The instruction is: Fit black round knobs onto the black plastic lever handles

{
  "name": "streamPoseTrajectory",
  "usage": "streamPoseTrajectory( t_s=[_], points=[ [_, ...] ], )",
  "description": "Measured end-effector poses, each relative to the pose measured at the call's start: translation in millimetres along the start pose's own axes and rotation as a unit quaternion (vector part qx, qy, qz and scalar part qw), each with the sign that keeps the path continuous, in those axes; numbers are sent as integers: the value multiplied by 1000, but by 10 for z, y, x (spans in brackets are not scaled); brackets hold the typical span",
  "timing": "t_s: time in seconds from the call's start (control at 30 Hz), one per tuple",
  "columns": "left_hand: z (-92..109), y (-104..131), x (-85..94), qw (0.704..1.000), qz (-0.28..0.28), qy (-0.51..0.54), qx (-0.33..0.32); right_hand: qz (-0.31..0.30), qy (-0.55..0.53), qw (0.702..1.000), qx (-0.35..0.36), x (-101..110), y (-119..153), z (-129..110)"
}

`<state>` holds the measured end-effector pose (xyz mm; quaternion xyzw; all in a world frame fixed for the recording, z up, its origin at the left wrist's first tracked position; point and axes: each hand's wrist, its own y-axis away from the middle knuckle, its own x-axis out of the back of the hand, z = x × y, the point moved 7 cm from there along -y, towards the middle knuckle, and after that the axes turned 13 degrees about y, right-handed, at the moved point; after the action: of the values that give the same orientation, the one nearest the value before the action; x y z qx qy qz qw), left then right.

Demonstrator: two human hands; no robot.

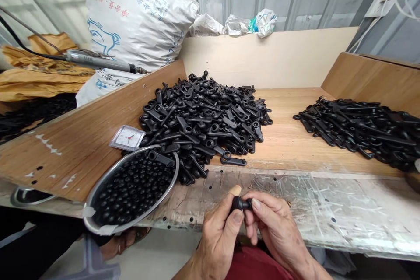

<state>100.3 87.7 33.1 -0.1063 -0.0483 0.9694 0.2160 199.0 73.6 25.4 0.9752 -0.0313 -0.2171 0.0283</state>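
Close to the table's front edge, both hands are closed on a small black plastic part point(241, 204) with a rounded, knob-like end. My left hand point(218, 229) grips its thicker left end between thumb and fingers; one finger seems to wear a tan cover. The thumb and fingertips of my right hand point(274, 221) pinch the narrower right end. My fingers hide much of the part. Beyond my hands lies a large heap of black plastic crank arms point(210, 116) with ring-shaped ends. To the left, a metal bowl point(177, 170) holds many small round black knobs point(131, 188), with one arm lying on top.
A second pile of black arms point(361, 129) lies at the right. A small square clock point(128, 137) sits by the bowl. An electric screwdriver point(101, 61) hangs at upper left before a white sack point(138, 13). Wooden boards point(269, 59) border the worktop.
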Motion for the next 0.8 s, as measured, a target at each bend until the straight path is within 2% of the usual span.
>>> streamPoseTrajectory(
  t_s=[0.1,0.3,0.37,0.43,0.5,0.53,0.6,0.63,0.67,0.73,0.8],
  points=[
    [46,1,0,999,0,-41,-19,3,4,1000,-2,31,17,8],
    [89,36,-18,992,-36,-102,-70,29,50,998,-1,67,86,81],
    [54,18,-18,987,-43,-135,-73,39,82,996,-3,127,71,119],
    [-56,-32,-40,982,-59,-173,-45,26,160,986,-27,235,19,166],
    [-213,-97,-99,973,-84,-216,-9,-2,310,950,-38,392,-53,153],
    [-294,-130,-137,965,-95,-243,6,0,402,915,-30,492,-90,105],
    [-440,-190,-218,942,-110,-317,26,51,560,827,19,669,-146,-84],
    [-504,-211,-262,923,-120,-364,33,84,606,790,53,707,-158,-195],
    [-558,-224,-309,899,-134,-416,35,109,628,765,88,698,-163,-291],
    [-639,-222,-410,846,-176,-503,20,112,629,752,160,550,-177,-398],
    [-691,-191,-492,810,-221,-543,-6,70,632,744,204,327,-219,-382]
  ],
)
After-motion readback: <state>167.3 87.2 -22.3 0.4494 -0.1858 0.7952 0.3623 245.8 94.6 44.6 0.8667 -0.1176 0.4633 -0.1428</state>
